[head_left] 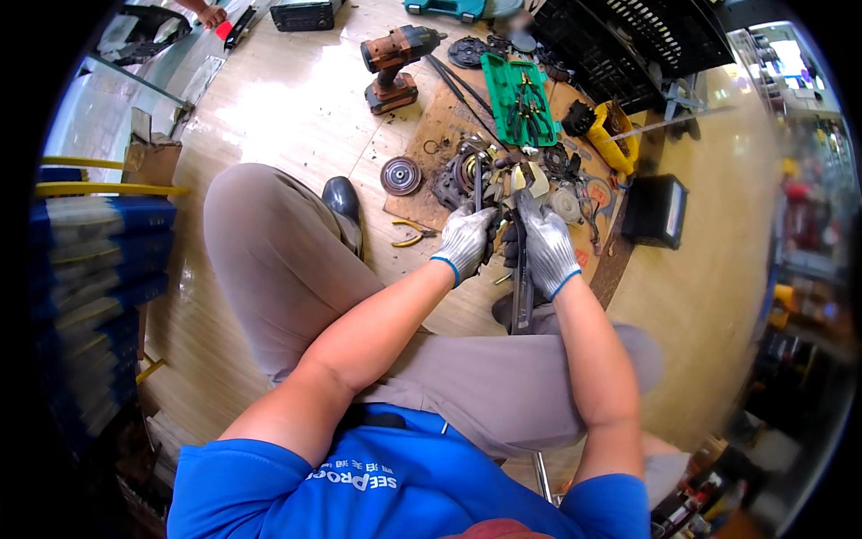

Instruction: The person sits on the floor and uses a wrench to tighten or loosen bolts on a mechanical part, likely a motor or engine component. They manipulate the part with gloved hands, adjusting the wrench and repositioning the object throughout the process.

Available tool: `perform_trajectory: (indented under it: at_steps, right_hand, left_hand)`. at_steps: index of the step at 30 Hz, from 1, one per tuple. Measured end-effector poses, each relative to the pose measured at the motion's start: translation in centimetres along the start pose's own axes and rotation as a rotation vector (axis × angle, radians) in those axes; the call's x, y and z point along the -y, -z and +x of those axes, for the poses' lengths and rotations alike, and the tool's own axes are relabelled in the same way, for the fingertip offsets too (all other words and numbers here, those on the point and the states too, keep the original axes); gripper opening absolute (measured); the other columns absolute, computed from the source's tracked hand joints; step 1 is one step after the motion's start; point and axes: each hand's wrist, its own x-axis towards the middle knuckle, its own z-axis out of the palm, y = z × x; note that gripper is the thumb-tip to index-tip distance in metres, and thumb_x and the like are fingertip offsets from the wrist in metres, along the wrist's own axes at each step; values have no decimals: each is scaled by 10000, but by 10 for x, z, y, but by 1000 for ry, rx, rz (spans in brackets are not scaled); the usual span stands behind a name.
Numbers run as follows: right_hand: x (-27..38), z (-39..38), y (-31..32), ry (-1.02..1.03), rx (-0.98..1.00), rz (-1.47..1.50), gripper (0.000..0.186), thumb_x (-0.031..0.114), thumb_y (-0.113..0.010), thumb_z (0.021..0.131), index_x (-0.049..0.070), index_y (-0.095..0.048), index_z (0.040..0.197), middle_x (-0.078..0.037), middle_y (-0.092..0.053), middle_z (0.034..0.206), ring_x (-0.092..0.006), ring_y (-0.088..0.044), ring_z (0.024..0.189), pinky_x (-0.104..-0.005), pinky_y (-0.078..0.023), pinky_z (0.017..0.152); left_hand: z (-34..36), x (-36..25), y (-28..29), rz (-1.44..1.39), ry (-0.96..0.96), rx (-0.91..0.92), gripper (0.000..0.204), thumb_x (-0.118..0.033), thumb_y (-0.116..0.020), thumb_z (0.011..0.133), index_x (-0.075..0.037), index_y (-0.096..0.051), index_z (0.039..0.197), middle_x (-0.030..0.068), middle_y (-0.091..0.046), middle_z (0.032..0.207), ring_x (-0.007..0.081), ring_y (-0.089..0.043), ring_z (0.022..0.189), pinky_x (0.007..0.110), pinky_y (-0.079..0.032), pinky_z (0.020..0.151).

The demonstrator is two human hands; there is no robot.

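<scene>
Both my hands wear whitish knit gloves with dark palms and blue cuffs. My left hand [465,238] is closed around the lower end of a slim grey metal bar [478,183], whose upper end reaches over a dirty round metal machine part [454,183]. Beside it, my right hand [547,241] grips a long dark wrench [523,301]; its handle points back toward my lap and its head lies among greasy parts. To the left sits a grooved pulley [400,175]. Yellow-handled pliers [412,235] lie on the floor near my left glove.
Brown cardboard [422,148] lies under the parts. Farther off are an open green tool case [521,101], a cordless impact wrench [392,67] and a yellow container [615,136]. A black box [655,211] stands right, blue bins [103,269] left. Another person's hand [212,16] shows at the top left.
</scene>
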Motion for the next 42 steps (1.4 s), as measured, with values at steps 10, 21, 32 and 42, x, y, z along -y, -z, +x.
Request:
perform_trajectory:
  at_steps: [10, 21, 32, 42]
  right_hand:
    - [1, 4, -14, 52, 92, 186, 303, 384, -589, 1007, 85, -622, 969, -23, -626, 686, -126, -581, 496, -276, -514, 455]
    - [7, 8, -20, -11, -51, 60, 446, 517, -618, 959, 75, -614, 902, -23, -601, 657, -136, -559, 473, -296, -510, 427]
    - [8, 8, -16, 19, -57, -15, 453, 477, -619, 968, 39, -625, 855, -48, -597, 668, -151, -557, 495, -313, -507, 434]
    - [3, 16, -10, 4, -36, -60, 430, 502, -650, 942, 73, -613, 933, -47, -593, 691, -157, -574, 500, -322, -499, 446]
  left_hand:
    - [-2, -3, 1, -183, 52, 87, 65, -128, -545, 977, -119, -561, 1039, -12, -560, 664, 112, -509, 457, 252, -419, 384]
    - [2, 3, 1, -48, 4, 30, 94, -189, -579, 958, -97, -582, 942, 4, -575, 626, 112, -478, 402, 257, -349, 338]
    - [-4, -7, 0, 185, 6, -44, 205, -270, -617, 946, -65, -612, 960, 42, -555, 605, 154, -490, 396, 316, -388, 356]
    - [-8, 25, 25, 881, -302, -187, 372, -350, -581, 938, -58, -595, 1169, 266, -680, 906, 439, -664, 851, 496, -527, 766]
